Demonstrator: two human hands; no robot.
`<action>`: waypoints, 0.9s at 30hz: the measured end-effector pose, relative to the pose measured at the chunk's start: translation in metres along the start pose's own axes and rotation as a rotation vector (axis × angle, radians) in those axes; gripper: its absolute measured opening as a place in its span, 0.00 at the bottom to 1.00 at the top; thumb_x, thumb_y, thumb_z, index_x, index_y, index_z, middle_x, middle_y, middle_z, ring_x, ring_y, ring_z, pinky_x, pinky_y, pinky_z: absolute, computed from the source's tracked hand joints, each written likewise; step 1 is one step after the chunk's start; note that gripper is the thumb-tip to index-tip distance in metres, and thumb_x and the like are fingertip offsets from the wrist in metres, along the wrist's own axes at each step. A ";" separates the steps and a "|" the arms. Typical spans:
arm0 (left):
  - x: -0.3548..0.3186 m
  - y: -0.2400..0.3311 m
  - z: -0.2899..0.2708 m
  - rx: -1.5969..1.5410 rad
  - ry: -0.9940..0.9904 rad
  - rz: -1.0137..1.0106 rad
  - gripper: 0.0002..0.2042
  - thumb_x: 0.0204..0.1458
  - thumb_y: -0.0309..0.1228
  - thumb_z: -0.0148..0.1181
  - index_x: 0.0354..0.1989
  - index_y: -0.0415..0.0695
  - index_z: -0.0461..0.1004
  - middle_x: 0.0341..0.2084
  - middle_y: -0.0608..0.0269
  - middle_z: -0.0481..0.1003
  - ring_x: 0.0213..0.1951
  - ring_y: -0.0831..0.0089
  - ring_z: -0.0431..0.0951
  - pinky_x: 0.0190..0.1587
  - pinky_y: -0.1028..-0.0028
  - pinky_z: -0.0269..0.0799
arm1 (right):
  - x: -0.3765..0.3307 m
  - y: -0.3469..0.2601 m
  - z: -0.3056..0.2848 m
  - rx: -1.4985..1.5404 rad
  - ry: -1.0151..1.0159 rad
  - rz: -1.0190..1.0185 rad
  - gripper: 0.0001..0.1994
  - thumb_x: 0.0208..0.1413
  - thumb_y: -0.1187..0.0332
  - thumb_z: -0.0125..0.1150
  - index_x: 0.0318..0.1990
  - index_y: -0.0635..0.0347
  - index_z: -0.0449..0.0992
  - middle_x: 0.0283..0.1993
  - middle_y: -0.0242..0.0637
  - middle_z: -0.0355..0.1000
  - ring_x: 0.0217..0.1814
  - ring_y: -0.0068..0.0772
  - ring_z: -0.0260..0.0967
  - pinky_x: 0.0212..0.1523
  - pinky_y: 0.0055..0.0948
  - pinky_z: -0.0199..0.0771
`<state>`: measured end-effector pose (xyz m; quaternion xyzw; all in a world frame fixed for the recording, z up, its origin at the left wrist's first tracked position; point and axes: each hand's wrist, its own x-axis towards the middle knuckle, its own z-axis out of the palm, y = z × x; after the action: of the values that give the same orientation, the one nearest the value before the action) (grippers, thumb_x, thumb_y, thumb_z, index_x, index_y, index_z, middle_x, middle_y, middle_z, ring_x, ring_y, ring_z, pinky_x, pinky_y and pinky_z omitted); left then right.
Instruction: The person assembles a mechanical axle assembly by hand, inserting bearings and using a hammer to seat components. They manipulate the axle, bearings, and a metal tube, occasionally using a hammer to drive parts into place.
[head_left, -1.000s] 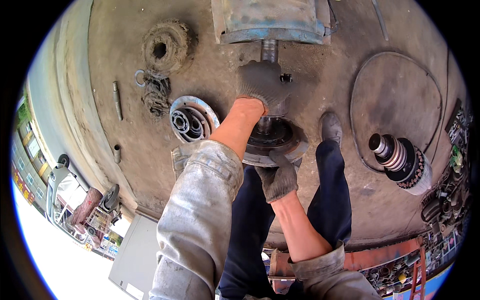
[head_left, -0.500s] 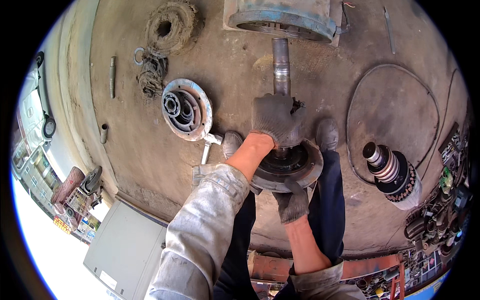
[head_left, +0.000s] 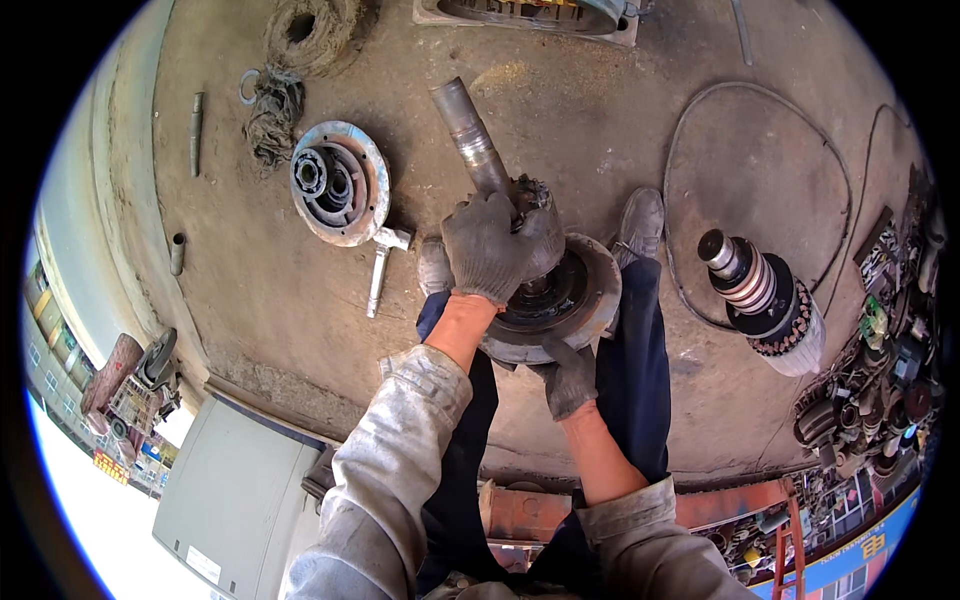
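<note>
My left hand [head_left: 488,245], in a dark grey knit glove, is wrapped round a thick steel shaft [head_left: 466,128]. The shaft's bare, worn end slants up to the far left, and a broader, rough-topped cylindrical part [head_left: 537,196] shows beside my fingers. Below it lies a round metal flange [head_left: 606,290] with a dark recessed centre, between my knees. How the shaft meets the flange is partly hidden by my left hand. My right hand [head_left: 570,382], gloved alike, closes on the flange's near rim, thumb on top; its fingers underneath are hidden.
A blue-edged end cover with bearings [head_left: 340,185] and a T-shaped metal tool [head_left: 382,265] lie left. A slip-ring rotor [head_left: 765,300] and looped cable [head_left: 685,160] lie right, near heaped scrap parts [head_left: 880,390]. A motor housing [head_left: 530,18] stands at the far edge.
The shaft's far end has tipped to the left, and my left hand has moved left with it. My right hand stays on the flange rim. The whole view has shifted somewhat.
</note>
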<state>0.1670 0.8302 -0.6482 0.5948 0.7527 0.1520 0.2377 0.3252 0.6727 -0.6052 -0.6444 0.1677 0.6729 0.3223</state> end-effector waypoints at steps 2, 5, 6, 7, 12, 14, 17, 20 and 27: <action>-0.017 0.006 -0.010 -0.030 0.010 -0.007 0.18 0.45 0.47 0.73 0.26 0.43 0.81 0.24 0.52 0.79 0.29 0.51 0.81 0.35 0.55 0.75 | 0.008 0.007 -0.028 0.029 -0.033 0.002 0.27 0.59 0.78 0.64 0.66 0.59 0.68 0.61 0.40 0.74 0.60 0.44 0.76 0.57 0.52 0.83; -0.073 0.023 -0.032 -0.076 -0.022 0.020 0.17 0.42 0.45 0.76 0.28 0.44 0.82 0.29 0.54 0.79 0.34 0.51 0.80 0.40 0.55 0.73 | 0.001 0.028 -0.069 0.047 0.005 0.034 0.26 0.60 0.78 0.63 0.67 0.58 0.67 0.62 0.41 0.73 0.61 0.46 0.75 0.57 0.53 0.83; -0.084 0.025 -0.039 -0.075 -0.020 0.025 0.17 0.42 0.45 0.76 0.29 0.44 0.82 0.31 0.54 0.79 0.35 0.51 0.80 0.41 0.55 0.72 | 0.003 0.034 -0.076 0.045 -0.013 0.049 0.26 0.61 0.78 0.63 0.67 0.57 0.67 0.63 0.41 0.73 0.61 0.46 0.75 0.58 0.53 0.83; -0.097 0.032 -0.042 -0.073 -0.015 0.033 0.17 0.42 0.45 0.77 0.30 0.45 0.83 0.33 0.54 0.79 0.37 0.51 0.80 0.43 0.54 0.72 | 0.007 0.041 -0.085 0.045 -0.033 0.061 0.26 0.62 0.77 0.63 0.67 0.56 0.68 0.63 0.41 0.73 0.61 0.46 0.75 0.58 0.53 0.83; -0.217 0.057 -0.046 0.002 -0.126 0.051 0.20 0.43 0.46 0.76 0.41 0.48 0.84 0.40 0.56 0.78 0.44 0.50 0.77 0.53 0.49 0.66 | -0.009 0.082 -0.166 0.018 -0.036 0.127 0.25 0.64 0.74 0.64 0.68 0.52 0.67 0.64 0.36 0.72 0.62 0.43 0.74 0.59 0.48 0.82; -0.234 0.055 -0.040 -0.030 -0.110 0.108 0.21 0.43 0.46 0.75 0.42 0.48 0.83 0.41 0.55 0.78 0.46 0.48 0.76 0.55 0.47 0.64 | 0.031 0.100 -0.205 0.002 0.000 0.151 0.27 0.64 0.74 0.65 0.69 0.49 0.66 0.65 0.34 0.72 0.63 0.40 0.73 0.59 0.43 0.82; -0.268 0.043 -0.026 -0.048 -0.038 0.197 0.18 0.43 0.45 0.77 0.37 0.45 0.82 0.41 0.53 0.78 0.45 0.47 0.77 0.50 0.46 0.67 | -0.009 0.092 -0.168 -0.030 -0.048 0.033 0.31 0.62 0.75 0.65 0.72 0.52 0.64 0.68 0.35 0.70 0.66 0.43 0.72 0.61 0.43 0.81; -0.356 0.013 0.012 -0.094 -0.132 0.199 0.16 0.44 0.39 0.77 0.32 0.41 0.81 0.41 0.51 0.80 0.43 0.51 0.80 0.45 0.55 0.75 | 0.009 0.132 -0.219 0.161 -0.088 0.071 0.26 0.63 0.75 0.57 0.70 0.57 0.65 0.66 0.42 0.71 0.65 0.47 0.73 0.63 0.47 0.79; -0.414 -0.030 0.044 -0.179 -0.225 0.280 0.19 0.50 0.39 0.63 0.51 0.49 0.81 0.48 0.56 0.78 0.50 0.59 0.76 0.58 0.55 0.66 | 0.105 0.153 -0.282 0.260 -0.145 0.074 0.22 0.68 0.63 0.48 0.61 0.69 0.73 0.57 0.48 0.77 0.59 0.51 0.75 0.63 0.49 0.75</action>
<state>0.2405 0.4202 -0.6278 0.6833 0.6148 0.1826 0.3490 0.4442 0.4023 -0.7682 -0.5404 0.2533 0.7015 0.3894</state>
